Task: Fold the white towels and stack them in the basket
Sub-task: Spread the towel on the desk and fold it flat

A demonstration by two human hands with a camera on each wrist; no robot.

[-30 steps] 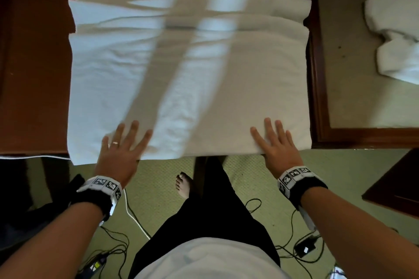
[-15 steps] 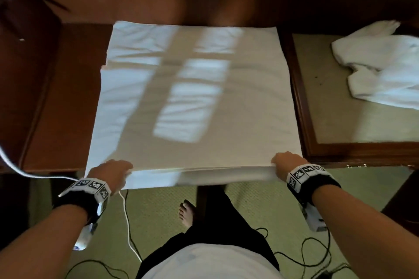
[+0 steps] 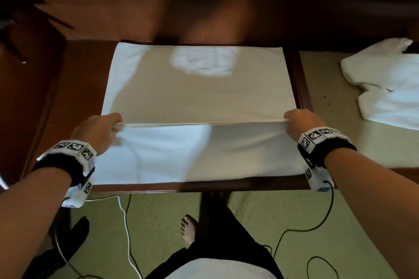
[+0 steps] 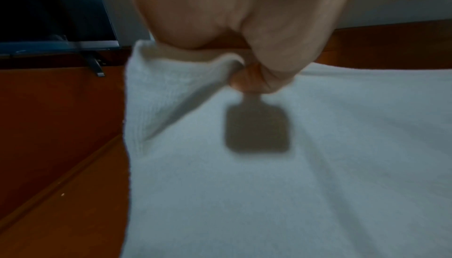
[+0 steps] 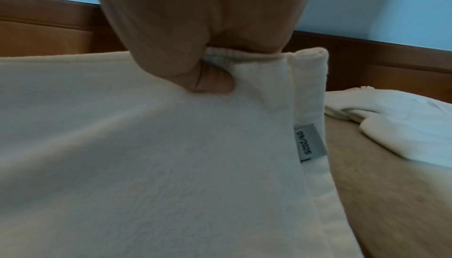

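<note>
A white towel (image 3: pixel 199 97) lies spread on the dark wooden table (image 3: pixel 74 88). My left hand (image 3: pixel 113 123) pinches its near left corner and my right hand (image 3: pixel 289 120) pinches its near right corner, both lifted off the table and held over the towel's middle. The raised edge stretches taut between them. The left wrist view shows my left hand (image 4: pixel 247 80) curled on the towel (image 4: pixel 293 185). In the right wrist view my right hand (image 5: pixel 210 76) grips a bunched hem of the towel (image 5: pixel 146 156), whose small label (image 5: pixel 309 142) hangs at its edge. No basket is in view.
A second, crumpled white towel (image 3: pixel 385 84) lies on a beige-topped surface (image 3: pixel 326 88) to the right. A wooden wall panel (image 3: pixel 136 11) runs behind the table. Cables (image 3: pixel 127 233) trail over the green carpet by my bare foot (image 3: pixel 189 231). A dark screen (image 4: pixel 49 10) stands at the left.
Both hands went from lying flat on the towel's near edge to pinching its near corners, then lifted that edge and carried it away from me over the towel.
</note>
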